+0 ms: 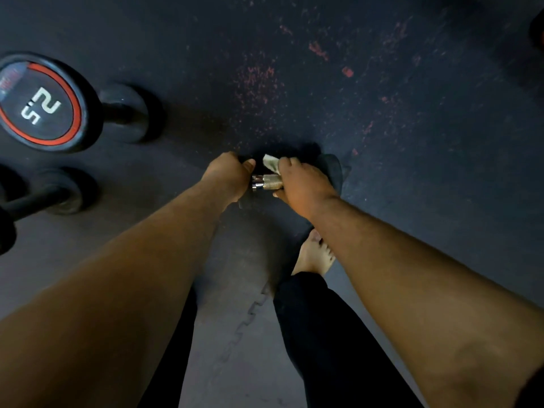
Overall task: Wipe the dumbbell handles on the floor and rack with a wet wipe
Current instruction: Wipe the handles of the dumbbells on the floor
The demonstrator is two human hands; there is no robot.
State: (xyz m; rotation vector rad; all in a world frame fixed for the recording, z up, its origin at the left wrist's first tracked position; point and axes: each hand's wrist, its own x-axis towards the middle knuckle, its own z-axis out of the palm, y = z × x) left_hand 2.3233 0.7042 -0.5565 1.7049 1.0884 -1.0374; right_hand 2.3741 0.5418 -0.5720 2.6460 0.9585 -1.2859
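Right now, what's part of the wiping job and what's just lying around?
In the job: left hand holding the dumbbell's end; right hand wrapping the wet wipe round the metal handle.
Waiting on the floor: 2.5 dumbbell, second black dumbbell.

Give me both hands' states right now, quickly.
Left hand: closed around one end of the dumbbell on the floor.
Right hand: closed on the wipe, pressing it round the dumbbell's handle.

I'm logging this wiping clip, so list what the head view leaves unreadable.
- Dumbbell ends: covered by left hand and right hand.
- Wet wipe: mostly under the right hand's fingers.
- Lower-left dumbbell: cut by the left edge.
- Small label text on the 2.5 dumbbell: blurred.
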